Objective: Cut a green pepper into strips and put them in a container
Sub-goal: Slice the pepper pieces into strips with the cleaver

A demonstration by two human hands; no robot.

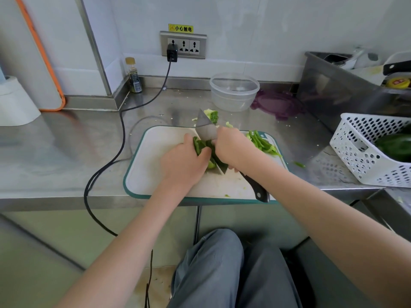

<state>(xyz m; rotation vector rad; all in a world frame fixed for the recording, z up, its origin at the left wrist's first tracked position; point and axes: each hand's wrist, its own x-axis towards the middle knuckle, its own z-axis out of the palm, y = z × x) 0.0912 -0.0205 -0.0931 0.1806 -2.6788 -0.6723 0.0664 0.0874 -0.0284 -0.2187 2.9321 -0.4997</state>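
A white cutting board (155,172) with a green rim lies on the steel counter. My left hand (184,163) grips a dark green pepper piece (201,146) on the board, fingers curled over it. My right hand (233,147) is closed over the blade of a cleaver (206,130), right beside the pepper. The cleaver's black handle (259,192) sticks out free under my wrist. Cut pepper strips (262,143) are heaped at the board's far right. A clear plastic container (233,92) stands behind the board. Its purple lid (278,105) lies beside it.
The pepper core (212,115) lies just beyond the board. A white perforated basket (367,156) with green peppers sits at the right, a steel tub (329,85) behind it. A black cable (120,134) crosses the counter on the left, near a small bottle (134,78).
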